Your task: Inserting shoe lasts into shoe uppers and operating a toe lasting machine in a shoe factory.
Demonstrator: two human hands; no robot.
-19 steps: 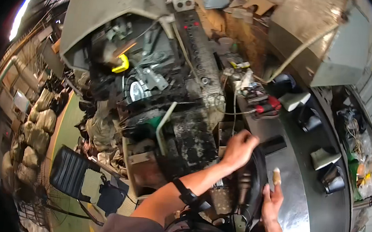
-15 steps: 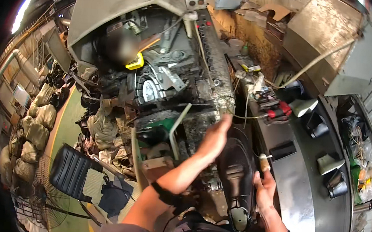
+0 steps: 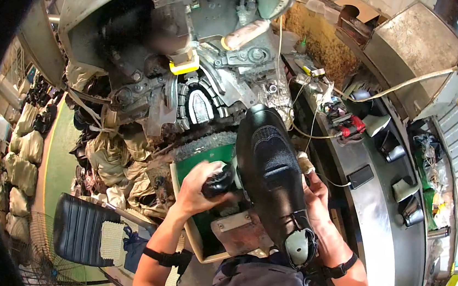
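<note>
A black shoe upper on a last (image 3: pixel 270 158) stands in front of me, toe away, with the pale top of the last (image 3: pixel 299 246) showing at the near end. To its left, my left hand (image 3: pixel 195 190) is closed around a black rounded piece (image 3: pixel 219 182) with a pale edge; its kind is unclear. Right beside the shoe, my right hand (image 3: pixel 316 200) is closed on a small beige wrapped piece (image 3: pixel 305 163), partly hidden by the fingers. Beyond both hands, the shoe-lasting machine (image 3: pixel 245 92) holds a pale sole-shaped plate (image 3: pixel 200 107) ringed by dark clamps.
A yellow block (image 3: pixel 184 67) hangs over the plate. Below it sits a green-lined bin (image 3: pixel 195 153). On the right, a metal bench (image 3: pixel 378 229) carries a phone (image 3: pixel 361 177), a red tool (image 3: pixel 352 126) and shoe pieces. A black chair (image 3: pixel 80 230) and a fan (image 3: pixel 47 258) stand at left.
My left hand has drawn back left from beyond the shoe and now grips the black rounded piece. The shoe appears higher and larger. My right hand has moved slightly up, and the view has shifted.
</note>
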